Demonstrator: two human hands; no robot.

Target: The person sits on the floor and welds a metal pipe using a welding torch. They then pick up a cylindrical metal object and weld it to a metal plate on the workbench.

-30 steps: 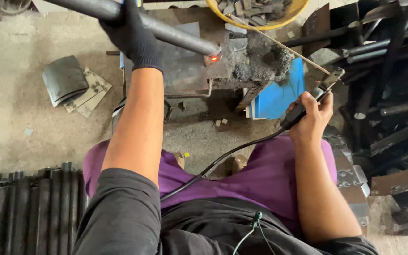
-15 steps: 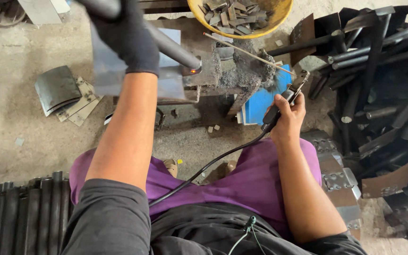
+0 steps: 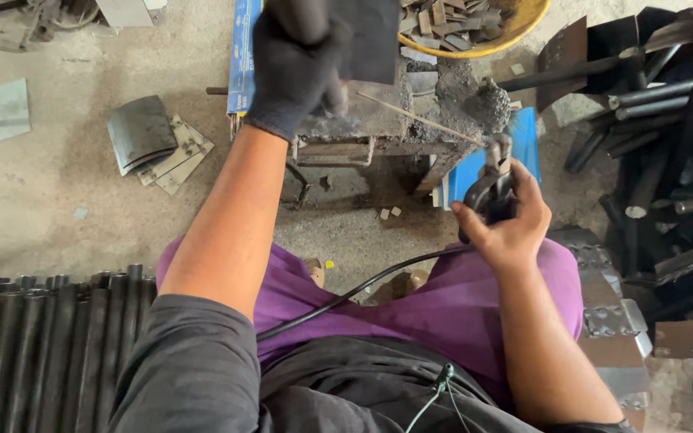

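My left hand (image 3: 298,60), in a black glove, grips a dark metal pipe (image 3: 302,20) over a small rusty work stand (image 3: 370,128); the pipe is blurred and mostly hidden by the glove. My bare right hand (image 3: 503,224) is closed around a black welding electrode holder (image 3: 487,188), whose thin rod (image 3: 415,119) points up and left toward the stand near the gloved hand. A black cable (image 3: 362,289) runs from the holder across my purple-trousered lap.
A yellow basin (image 3: 483,44) of metal scraps sits behind the stand. Black pipes (image 3: 42,345) lie at lower left, dark pipes and brackets (image 3: 667,144) are piled at right. Curved plates (image 3: 142,132) and a blue box (image 3: 475,168) rest on the concrete floor.
The view has closed in on the stand. My left hand has turned the pipe end-on toward the camera. The right hand has come lower and nearer, the rod now angled toward the stand. The glow seen earlier is gone.
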